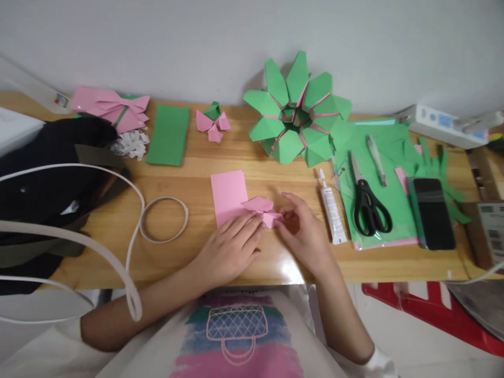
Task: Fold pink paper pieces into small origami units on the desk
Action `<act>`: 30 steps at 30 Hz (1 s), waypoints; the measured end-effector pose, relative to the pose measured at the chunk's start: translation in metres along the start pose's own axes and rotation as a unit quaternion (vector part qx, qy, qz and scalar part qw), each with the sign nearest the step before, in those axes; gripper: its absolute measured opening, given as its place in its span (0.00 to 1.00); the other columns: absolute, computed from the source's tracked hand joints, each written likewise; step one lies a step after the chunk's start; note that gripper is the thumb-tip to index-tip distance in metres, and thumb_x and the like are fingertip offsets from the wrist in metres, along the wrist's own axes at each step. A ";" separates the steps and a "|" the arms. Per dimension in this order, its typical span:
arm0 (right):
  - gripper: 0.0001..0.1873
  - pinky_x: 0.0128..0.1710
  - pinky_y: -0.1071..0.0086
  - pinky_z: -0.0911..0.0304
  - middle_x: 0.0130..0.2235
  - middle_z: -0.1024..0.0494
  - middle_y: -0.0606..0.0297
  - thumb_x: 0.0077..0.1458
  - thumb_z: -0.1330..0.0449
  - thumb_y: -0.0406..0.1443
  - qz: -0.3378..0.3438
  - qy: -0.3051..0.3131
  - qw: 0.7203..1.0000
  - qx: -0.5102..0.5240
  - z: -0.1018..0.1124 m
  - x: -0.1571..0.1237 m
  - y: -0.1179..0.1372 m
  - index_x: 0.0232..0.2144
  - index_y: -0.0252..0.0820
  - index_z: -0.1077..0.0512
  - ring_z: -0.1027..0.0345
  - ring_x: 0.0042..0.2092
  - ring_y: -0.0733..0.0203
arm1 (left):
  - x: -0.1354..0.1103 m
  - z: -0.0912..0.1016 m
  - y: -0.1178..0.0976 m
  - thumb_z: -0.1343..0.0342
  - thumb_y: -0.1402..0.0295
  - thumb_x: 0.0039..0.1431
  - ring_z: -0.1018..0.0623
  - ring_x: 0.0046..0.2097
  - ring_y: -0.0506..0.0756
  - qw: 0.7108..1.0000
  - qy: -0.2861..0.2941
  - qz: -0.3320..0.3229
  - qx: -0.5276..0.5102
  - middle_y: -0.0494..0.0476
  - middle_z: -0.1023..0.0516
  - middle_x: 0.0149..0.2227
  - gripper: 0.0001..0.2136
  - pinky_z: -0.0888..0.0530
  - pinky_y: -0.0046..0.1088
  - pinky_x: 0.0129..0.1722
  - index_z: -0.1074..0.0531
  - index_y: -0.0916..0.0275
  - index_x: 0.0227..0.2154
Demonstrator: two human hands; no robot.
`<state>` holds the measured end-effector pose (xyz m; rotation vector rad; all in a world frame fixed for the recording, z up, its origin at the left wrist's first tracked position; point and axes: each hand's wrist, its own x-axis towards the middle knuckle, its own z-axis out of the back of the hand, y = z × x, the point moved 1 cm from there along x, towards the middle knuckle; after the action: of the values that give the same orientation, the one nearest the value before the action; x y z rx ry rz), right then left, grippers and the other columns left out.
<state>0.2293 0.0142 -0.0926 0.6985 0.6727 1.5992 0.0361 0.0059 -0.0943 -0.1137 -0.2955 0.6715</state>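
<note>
A small piece of folded pink paper point(268, 214) lies on the wooden table in front of me. My left hand point(232, 244) rests over its left side, the fingertips holding it down against the table. At its right end, my right hand point(303, 228) pinches the paper between thumb and fingers. Flat pink paper sheets point(228, 194) lie just behind my left hand, partly covered by it. Right of my right hand is a white glue tube point(333, 212). Under my fingers, part of the fold is hidden.
A green and pink paper flower point(297, 113) stands at the back, left of scissors point(366, 205), a cutter knife point(377, 160) and a phone point(432, 212). Leftward are green paper point(168, 135), a small folded piece point(213, 122), a tape ring point(164, 219) and white cables point(134, 294).
</note>
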 end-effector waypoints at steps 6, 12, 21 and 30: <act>0.28 0.38 0.64 0.31 0.34 0.24 0.65 0.55 0.43 0.25 0.060 -0.017 0.998 -0.020 0.000 0.001 -0.003 0.56 0.46 0.39 0.29 0.36 0.59 | 0.002 -0.001 0.005 0.44 0.61 0.62 0.27 0.55 0.65 1.000 0.029 -0.007 0.004 0.69 0.25 0.54 0.21 0.30 0.43 0.55 0.31 0.73 0.51; 0.26 0.38 0.62 0.31 0.37 0.23 0.63 0.56 0.43 0.26 0.096 -0.017 0.993 -0.072 -0.001 0.000 -0.006 0.56 0.45 0.39 0.29 0.37 0.57 | 0.001 -0.003 0.006 0.43 0.63 0.60 0.27 0.55 0.66 0.999 0.033 0.008 -0.010 0.72 0.26 0.54 0.20 0.28 0.44 0.53 0.30 0.73 0.51; 0.25 0.38 0.62 0.32 0.41 0.21 0.60 0.57 0.44 0.26 0.100 -0.013 0.992 -0.072 -0.002 -0.001 -0.006 0.56 0.43 0.39 0.29 0.39 0.56 | 0.005 -0.002 0.008 0.43 0.65 0.59 0.36 0.62 0.72 0.995 0.072 0.018 -0.065 0.80 0.39 0.62 0.20 0.31 0.51 0.57 0.30 0.74 0.50; 0.24 0.39 0.60 0.32 0.41 0.21 0.60 0.59 0.46 0.28 0.105 -0.015 0.990 -0.089 -0.002 -0.002 -0.005 0.57 0.46 0.41 0.29 0.38 0.55 | 0.005 -0.005 0.009 0.48 0.61 0.63 0.29 0.57 0.69 0.995 0.087 0.004 -0.050 0.76 0.29 0.56 0.22 0.27 0.49 0.53 0.32 0.75 0.52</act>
<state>0.2306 0.0125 -0.0978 0.6774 0.4384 1.8121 0.0358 0.0159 -0.0993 -0.2680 -0.1603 0.6501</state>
